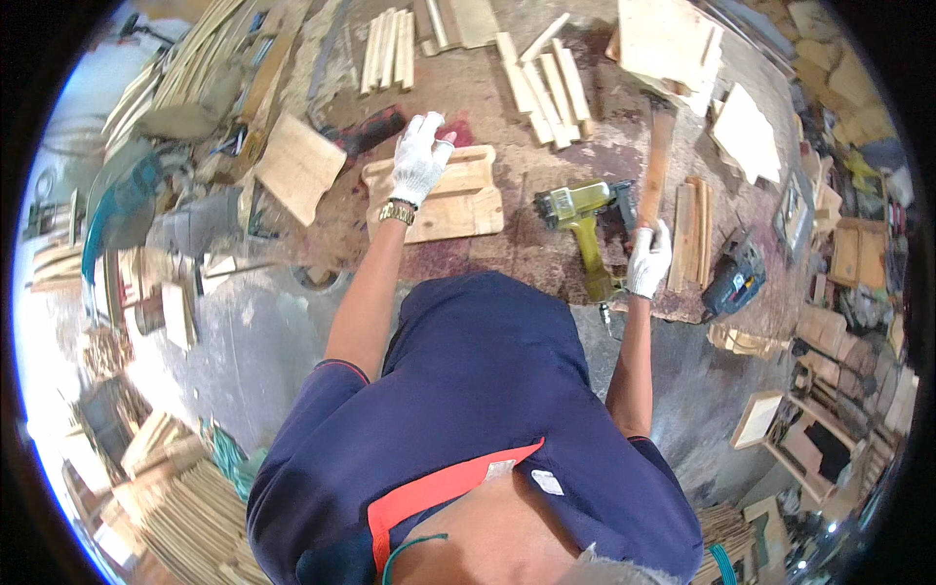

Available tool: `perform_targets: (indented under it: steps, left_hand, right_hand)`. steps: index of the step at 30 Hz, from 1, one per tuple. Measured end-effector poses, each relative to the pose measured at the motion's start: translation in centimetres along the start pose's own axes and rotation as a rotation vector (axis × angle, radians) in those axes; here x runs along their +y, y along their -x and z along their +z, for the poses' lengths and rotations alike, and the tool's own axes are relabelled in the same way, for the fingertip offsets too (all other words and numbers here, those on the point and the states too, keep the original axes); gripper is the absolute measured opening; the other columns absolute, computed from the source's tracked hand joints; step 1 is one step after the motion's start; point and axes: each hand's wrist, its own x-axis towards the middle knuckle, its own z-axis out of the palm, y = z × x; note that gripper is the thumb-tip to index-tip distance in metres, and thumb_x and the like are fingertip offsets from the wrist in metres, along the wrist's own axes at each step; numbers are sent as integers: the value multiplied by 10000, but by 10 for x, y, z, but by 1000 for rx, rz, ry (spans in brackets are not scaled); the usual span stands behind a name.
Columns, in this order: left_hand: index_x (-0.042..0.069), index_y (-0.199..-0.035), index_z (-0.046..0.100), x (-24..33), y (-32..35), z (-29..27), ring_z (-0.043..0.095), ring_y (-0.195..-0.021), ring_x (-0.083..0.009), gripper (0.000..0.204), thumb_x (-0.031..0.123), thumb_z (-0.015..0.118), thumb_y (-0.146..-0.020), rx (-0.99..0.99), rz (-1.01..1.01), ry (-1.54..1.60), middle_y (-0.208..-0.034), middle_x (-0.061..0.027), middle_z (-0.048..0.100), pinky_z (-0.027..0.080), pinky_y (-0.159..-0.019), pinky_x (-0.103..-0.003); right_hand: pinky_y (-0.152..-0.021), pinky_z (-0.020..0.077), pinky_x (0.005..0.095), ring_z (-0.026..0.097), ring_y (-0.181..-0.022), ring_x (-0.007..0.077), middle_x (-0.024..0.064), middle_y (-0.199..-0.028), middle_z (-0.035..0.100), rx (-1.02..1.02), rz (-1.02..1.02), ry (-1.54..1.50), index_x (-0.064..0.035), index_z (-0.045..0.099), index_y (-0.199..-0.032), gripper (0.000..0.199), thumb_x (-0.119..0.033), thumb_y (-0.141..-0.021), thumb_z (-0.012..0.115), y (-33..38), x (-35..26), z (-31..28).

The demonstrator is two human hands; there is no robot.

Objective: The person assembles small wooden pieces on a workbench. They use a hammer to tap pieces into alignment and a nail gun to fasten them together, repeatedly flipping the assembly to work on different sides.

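Note:
My left hand (421,161), in a white glove with a watch at the wrist, is over a pale wooden piece (453,216) with shaped corners and strips across it. Its fingers are loosely bent and look apart, with nothing visible between them; whether it touches the wood I cannot tell. On the right, my gloved right hand (648,261) is closed round the lower end of a hammer's wooden handle (656,166). The hammer's dark head points away from me. Left of that hand lies a green-yellow nail gun (585,219), its grip toward me.
A dark red and black power tool (369,132) lies beside a loose board (300,168) on the left. Wooden strips (556,93) lie at the far side of the stained worktable (546,166). At right are more strips (690,234) and a blue-black power tool (733,278).

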Motion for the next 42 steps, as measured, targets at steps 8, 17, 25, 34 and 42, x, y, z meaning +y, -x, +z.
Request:
perform_targets:
  steps: [8,17,25,34,42]
  left_hand:
    - [-15,-1270,624,-52,128,-23,658,-733,-116,324,195,572,-1029,144,-722,862,-980,-72,698,528,-648,-258]
    - [-47,-981,686,-91,190,-41,653,-757,-119,125,10,648,-877,212,-758,362,-894,-50,688,505,-685,-268]
    - [4,-991,761,-101,207,-33,681,-894,-170,197,138,743,-847,226,-668,285,-916,-100,744,503,-831,-310]
    - [28,-917,771,-117,211,-43,691,-783,-197,177,192,747,-853,105,-680,319,-831,-97,741,514,-741,-332]
    - [8,-913,768,-114,210,-47,687,-763,-156,162,158,742,-857,93,-697,403,-831,-97,744,519,-704,-315]
  right_hand:
    - [-833,539,381,712,-919,326,223,-953,705,-1039,-217,70,10,672,-1121,285,-197,-927,657,72,-62,134]
    - [-868,562,451,632,-1091,404,229,-1247,579,-662,-537,462,-69,567,-1282,680,-320,-725,866,78,-50,185]
    - [-645,495,325,563,-670,196,47,-785,562,-670,-355,188,-83,686,-1113,401,-123,-745,839,87,-16,187]
    - [-620,481,302,532,-643,161,28,-771,538,-714,-413,267,-86,692,-1080,378,-132,-743,857,91,-16,183]
    - [-618,489,328,554,-646,189,38,-767,535,-724,-399,234,-106,682,-1068,368,-158,-744,847,90,-19,183]
